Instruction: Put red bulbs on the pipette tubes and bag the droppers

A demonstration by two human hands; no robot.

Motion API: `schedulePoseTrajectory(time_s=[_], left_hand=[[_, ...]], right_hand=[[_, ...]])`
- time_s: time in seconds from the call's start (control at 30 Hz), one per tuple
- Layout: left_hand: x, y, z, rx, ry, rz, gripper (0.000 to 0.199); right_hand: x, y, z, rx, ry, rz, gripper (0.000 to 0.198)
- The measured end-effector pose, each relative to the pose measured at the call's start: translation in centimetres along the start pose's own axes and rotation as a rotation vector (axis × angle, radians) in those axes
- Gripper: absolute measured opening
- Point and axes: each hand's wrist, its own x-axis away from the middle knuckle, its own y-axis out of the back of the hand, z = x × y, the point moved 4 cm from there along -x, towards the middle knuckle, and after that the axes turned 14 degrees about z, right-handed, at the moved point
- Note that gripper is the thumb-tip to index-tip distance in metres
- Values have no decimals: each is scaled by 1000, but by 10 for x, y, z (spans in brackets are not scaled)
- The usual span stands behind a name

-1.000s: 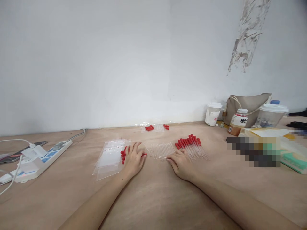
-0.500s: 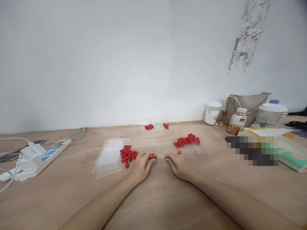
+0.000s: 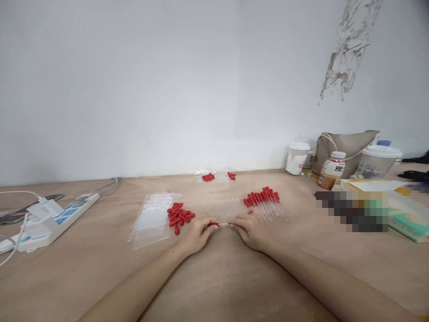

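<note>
Pinched in my left hand [image 3: 198, 233] is a red rubber dropper bulb [image 3: 217, 225], mostly covered by the fingers. My right hand [image 3: 250, 230] is closed on a clear dropper tube [image 3: 224, 224], which meets the bulb's open end or lies right against it; I cannot tell how far it is inside. Beyond the hands lies a row of bare clear tubes [image 3: 225, 208]. Loose red bulbs [image 3: 179, 215] form a pile left of my left hand. Several droppers with red bulbs fitted [image 3: 270, 205] lie behind my right hand.
Clear zip bags [image 3: 152, 219] are stacked left of the bulb pile. Near the wall lies a bag with red bulbs and tubes [image 3: 221, 177]. A power strip [image 3: 56, 228] is at far left. A lidded cup [image 3: 297, 158], a drink bottle [image 3: 331, 170] and a grey bag [image 3: 348, 147] stand at right.
The gap between bulb and tube has closed as my hands came together. My left fingers now cover more of the bulb.
</note>
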Motion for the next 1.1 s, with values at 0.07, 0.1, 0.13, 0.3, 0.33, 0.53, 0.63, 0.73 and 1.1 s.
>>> schedulePoseTrajectory(time_s=[0.07, 0.1, 0.13, 0.3, 0.33, 0.53, 0.63, 0.73, 1.1], left_hand=[[1, 0, -1, 3, 1, 1, 19], [1, -1, -1, -3, -3, -3, 18], [2, -1, -1, -16, -8, -8, 18], [2, 0, 0, -116, -11, -50, 15], [2, 0, 0, -131, -6, -52, 14], [2, -1, 2, -229, -21, -83, 13], [3, -4, 1, -305, -105, -79, 14], [3, -7, 1, -379, -206, -76, 14], [3, -11, 1, -390, -254, -22, 9]], right_hand=[[0, 0, -1, 0, 9, 18, 28], [0, 1, -1, 1, 11, 29, 27], [0, 1, -1, 4, 12, 39, 26], [1, 2, 3, 51, -27, 54, 25], [1, 2, 4, 56, -39, 58, 25], [-1, -1, 6, -1, -97, 103, 26], [-3, -1, 6, -44, -113, 198, 28], [-5, -1, 7, -52, -134, 292, 30], [-3, -4, 11, -33, -93, 278, 28]])
